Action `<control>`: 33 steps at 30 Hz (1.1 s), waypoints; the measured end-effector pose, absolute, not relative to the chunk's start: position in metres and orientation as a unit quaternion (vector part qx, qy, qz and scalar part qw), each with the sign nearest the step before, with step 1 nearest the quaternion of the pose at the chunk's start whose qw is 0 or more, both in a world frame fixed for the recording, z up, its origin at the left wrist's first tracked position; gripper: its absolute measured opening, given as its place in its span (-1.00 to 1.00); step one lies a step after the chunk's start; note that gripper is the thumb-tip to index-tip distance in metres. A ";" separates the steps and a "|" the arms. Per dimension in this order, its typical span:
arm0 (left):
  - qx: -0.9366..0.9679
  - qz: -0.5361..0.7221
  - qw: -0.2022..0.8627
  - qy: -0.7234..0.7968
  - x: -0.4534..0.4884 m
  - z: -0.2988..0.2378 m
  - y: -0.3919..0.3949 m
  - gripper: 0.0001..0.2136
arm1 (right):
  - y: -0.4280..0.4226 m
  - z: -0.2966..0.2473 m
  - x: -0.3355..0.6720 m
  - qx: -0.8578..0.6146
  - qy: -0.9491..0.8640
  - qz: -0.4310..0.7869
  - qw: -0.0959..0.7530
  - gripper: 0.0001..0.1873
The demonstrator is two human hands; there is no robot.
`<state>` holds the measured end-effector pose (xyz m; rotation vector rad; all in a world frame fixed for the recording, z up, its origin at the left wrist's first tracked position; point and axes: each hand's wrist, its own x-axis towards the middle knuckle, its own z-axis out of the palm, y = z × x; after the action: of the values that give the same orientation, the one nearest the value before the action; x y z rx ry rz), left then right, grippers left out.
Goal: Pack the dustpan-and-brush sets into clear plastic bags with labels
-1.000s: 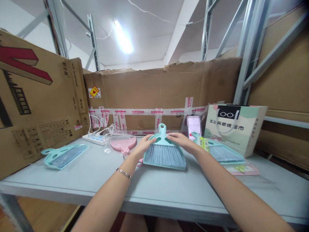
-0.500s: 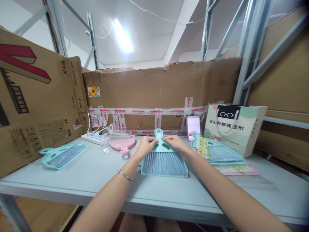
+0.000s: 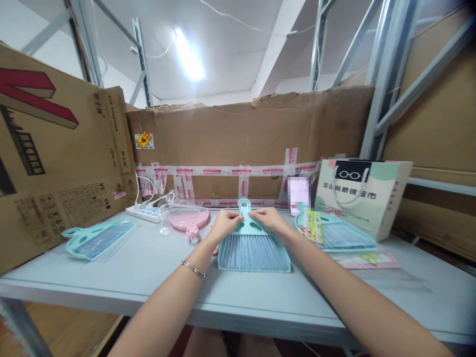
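The left hand [image 3: 225, 225] and the right hand [image 3: 270, 221] met near the centre of the frame, thumbs and fingers clamped on opposite sides of the neck of a teal brush-and-dustpan set [image 3: 254, 252]. The set lay just below centre, handle toward the top of the frame, its wide bristled edge facing the bottom. Between that edge and the front edge of the worktop [image 3: 156, 282] ran a bare strip, bounded by the two forearms. Left of the left forearm, a broader open stretch reached to a wrapped teal set [image 3: 97, 240] at the left of the frame. A pink dustpan [image 3: 189, 219] sat near the left hand, toward the back, with a power strip [image 3: 144, 213] beyond it. Room was tighter on the right, where another teal set [image 3: 340, 234] lay close beside the right forearm, before a paper bag [image 3: 362, 203]. A cardboard box [image 3: 223, 134] walled off the rear edge across mid-frame.
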<state>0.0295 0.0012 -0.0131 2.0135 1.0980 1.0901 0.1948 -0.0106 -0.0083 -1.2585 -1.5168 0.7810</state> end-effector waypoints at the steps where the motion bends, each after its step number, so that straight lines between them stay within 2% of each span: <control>1: 0.753 0.413 0.304 0.412 0.028 -0.013 0.003 -0.72 | -0.011 -0.008 0.195 -0.514 -0.618 0.338 0.489 -0.62; 5: 0.734 0.415 0.363 0.396 0.023 -0.012 0.006 -0.71 | -0.012 -0.006 0.197 -0.502 -0.619 0.359 0.487 -0.63; 9: 0.682 0.363 0.514 0.373 0.020 -0.013 0.006 -0.63 | -0.012 -0.006 0.194 -0.491 -0.646 0.317 0.491 -0.69; 11: 0.661 0.368 0.541 0.367 0.020 -0.014 0.006 -0.62 | -0.015 -0.007 0.190 -0.499 -0.652 0.230 0.523 -0.72; 13: 0.632 0.426 0.530 0.373 0.020 -0.015 0.007 -0.63 | -0.019 -0.008 0.186 -0.510 -0.664 0.103 0.537 -0.75; 16: 0.569 0.506 0.545 0.351 0.023 -0.013 0.005 -0.63 | -0.025 -0.012 0.179 -0.526 -0.701 0.002 0.481 -0.74; 19: 0.537 0.504 0.603 0.308 0.028 -0.007 -0.002 -0.63 | -0.027 -0.016 0.173 -0.534 -0.719 0.032 0.444 -0.72; 25: 0.541 0.469 0.672 0.192 0.023 0.011 -0.011 -0.62 | -0.029 -0.009 0.171 -0.460 -0.742 0.168 0.458 -0.73; 28: 0.571 0.510 0.623 0.160 0.015 0.016 -0.008 -0.57 | -0.034 0.000 0.169 -0.430 -0.739 0.192 0.481 -0.71; 33: 0.568 0.593 0.528 0.216 0.014 0.019 -0.005 -0.57 | -0.040 0.010 0.166 -0.413 -0.727 0.221 0.502 -0.65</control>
<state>0.0140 -0.0049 0.0193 1.3574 0.5161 1.4161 0.1659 -0.0403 0.0095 -0.9989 -1.7568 0.5334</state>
